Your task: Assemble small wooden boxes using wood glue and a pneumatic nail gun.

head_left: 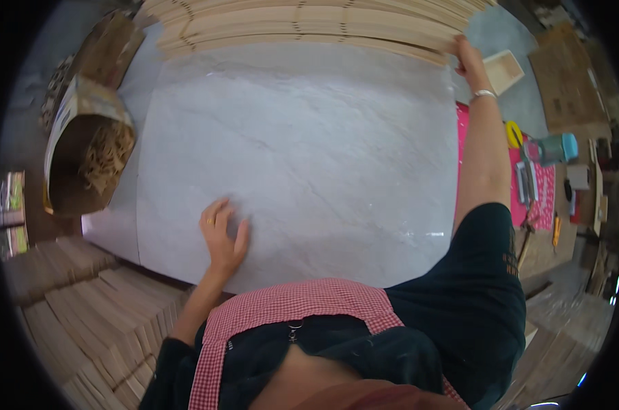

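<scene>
My right arm is stretched far forward, and my right hand [466, 60] is curled around the right end of the wooden slats [309, 31] stacked at the far side of the table. Its fingertips are slightly blurred where they meet the front slat. Dark notches or marks run in rows across the slats. Closer to me, my left hand [223, 236] hovers over or rests on the pale marbled tabletop [303, 150], its fingers apart with nothing in them.
A cardboard box [57, 157] with small wooden pieces stands left. At right are a shallow wooden box [504, 72], yellow tape [514, 134], a blue-lidded container [555, 148], a pink patterned cloth [544, 195] and an orange-handled tool [557, 231]. Stacked boards [104, 314] lie lower left.
</scene>
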A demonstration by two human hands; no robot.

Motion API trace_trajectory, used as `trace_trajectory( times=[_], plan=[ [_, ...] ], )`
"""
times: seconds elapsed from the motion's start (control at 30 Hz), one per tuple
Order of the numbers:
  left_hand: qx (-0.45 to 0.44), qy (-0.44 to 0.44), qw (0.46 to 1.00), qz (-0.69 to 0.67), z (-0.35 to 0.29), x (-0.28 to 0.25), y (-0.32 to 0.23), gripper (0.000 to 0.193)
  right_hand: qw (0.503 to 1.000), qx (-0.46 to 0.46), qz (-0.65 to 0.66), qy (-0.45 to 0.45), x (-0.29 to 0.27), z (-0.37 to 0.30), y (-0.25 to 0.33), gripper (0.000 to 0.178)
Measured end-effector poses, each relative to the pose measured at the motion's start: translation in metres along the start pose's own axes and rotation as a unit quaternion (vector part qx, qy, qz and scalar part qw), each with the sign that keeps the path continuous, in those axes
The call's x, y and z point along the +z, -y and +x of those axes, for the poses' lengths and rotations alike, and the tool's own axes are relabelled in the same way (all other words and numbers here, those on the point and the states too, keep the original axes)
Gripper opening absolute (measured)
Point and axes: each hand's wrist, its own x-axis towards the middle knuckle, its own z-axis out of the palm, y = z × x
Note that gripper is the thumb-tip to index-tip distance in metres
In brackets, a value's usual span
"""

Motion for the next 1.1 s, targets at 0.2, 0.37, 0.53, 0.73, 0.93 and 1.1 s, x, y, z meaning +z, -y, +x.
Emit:
trace_trajectory(
  times=[0.2,0.37,0.53,0.73,0.93,1.1],
  plan=[
    [-0.36,0.032,0.759,-0.542,0.217,0.038,0.021,0.083,0.981,0.074,0.126,-0.125,-0.003,-0.035,-0.004,0.047],
    [-0.395,0.094,0.573,-0.712,0.353,0.088,0.098,0.098,0.978,-0.044,0.069,-0.192,0.021,-0.095,-0.041,0.05],
    [-0.402,0.035,0.599,-0.692,0.348,0.104,0.102,0.049,0.98,0.025,0.124,-0.155,0.005,-0.191,-0.046,0.06],
    [-0.422,-0.007,0.589,-0.689,0.17,0.038,0.016,0.035,0.929,-0.175,-0.206,-0.254,-0.074,-0.3,-0.124,0.042],
    [-0.463,-0.004,0.577,-0.672,0.056,-0.003,-0.014,0.051,0.856,-0.124,-0.428,-0.263,-0.117,-0.431,-0.211,0.058],
    [-0.452,0.058,0.512,-0.728,0.027,0.024,0.011,0.042,0.888,-0.097,-0.372,-0.253,-0.131,-0.409,-0.246,0.058]
  ],
)
